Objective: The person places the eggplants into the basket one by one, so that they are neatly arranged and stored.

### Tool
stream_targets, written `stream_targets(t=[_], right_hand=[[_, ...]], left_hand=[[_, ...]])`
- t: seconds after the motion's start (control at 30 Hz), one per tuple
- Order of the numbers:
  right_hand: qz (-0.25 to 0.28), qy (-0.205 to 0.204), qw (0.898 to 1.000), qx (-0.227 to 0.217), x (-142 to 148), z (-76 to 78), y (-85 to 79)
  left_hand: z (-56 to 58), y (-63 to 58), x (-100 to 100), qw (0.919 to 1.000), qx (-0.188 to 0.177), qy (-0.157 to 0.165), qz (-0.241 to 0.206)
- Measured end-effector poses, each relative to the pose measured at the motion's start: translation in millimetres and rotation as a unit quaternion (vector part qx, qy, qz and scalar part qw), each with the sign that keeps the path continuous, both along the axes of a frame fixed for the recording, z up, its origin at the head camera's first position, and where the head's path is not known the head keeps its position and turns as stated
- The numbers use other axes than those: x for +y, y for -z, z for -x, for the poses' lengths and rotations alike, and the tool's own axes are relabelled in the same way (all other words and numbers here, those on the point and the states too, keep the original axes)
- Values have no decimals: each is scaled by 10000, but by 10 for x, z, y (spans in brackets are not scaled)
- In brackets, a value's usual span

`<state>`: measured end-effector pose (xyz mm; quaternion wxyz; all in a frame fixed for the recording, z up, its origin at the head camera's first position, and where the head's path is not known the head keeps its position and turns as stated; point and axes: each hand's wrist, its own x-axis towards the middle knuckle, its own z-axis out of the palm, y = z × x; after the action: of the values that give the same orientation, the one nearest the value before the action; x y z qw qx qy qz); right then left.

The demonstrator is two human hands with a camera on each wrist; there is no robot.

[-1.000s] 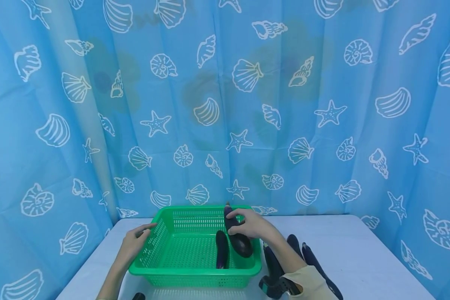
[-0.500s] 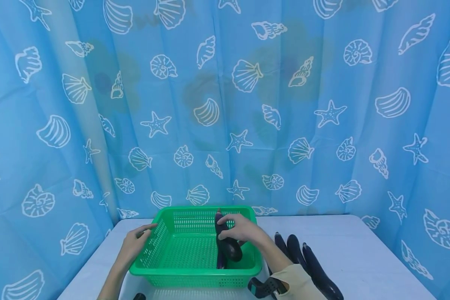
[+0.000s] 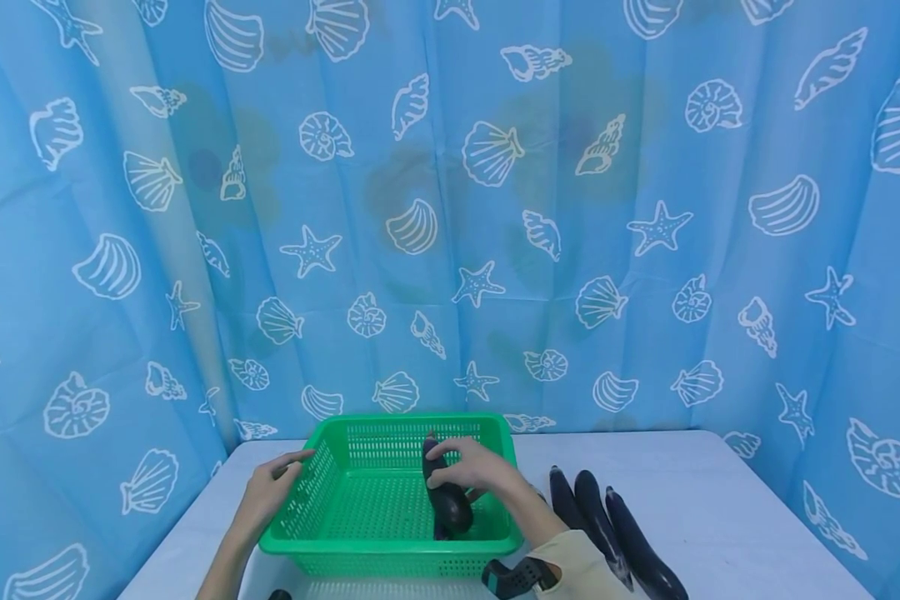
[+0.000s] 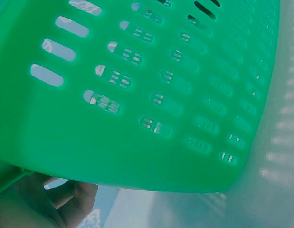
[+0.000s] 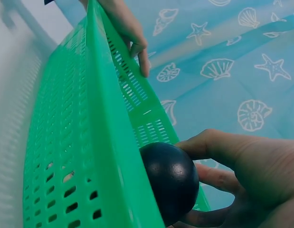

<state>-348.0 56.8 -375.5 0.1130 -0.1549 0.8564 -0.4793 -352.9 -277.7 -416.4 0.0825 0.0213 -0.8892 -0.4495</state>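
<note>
in the last sec, rt hand (image 3: 471, 468) slid left & a bit lower, bringing the held eggplant (image 3: 451, 507) from near the rt wall of the green basket (image 3: 375, 547) to above the 2nd eggplant (image 3: 441, 532), which now shows only at its near end. for the job: it looks further along, held eggplant well inside the walls but not let go, so that placement isn't done. lt hand (image 3: 266, 492) hasn't shifted.

rt fingers part-open, approx the eggplant's thickness, thumb & fingertips pinching it; stem end up toward the far wall, round end toward the near side. touching the eggplant below? can't tell. lt fingers loose, forefinger fairly straight, resting at the basket's lt rim, no clear grip. 3 more eggplants (image 3: 604, 527) on the tabletop (image 3: 690, 492), rt of the basket.
</note>
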Motion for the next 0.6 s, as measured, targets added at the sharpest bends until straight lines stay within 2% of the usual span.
stream_targets(t=[0.6], right_hand=[[58,213,9995,-233,-141,2,66]], left_hand=[[-7,8,-11,10000,26,2,-13]])
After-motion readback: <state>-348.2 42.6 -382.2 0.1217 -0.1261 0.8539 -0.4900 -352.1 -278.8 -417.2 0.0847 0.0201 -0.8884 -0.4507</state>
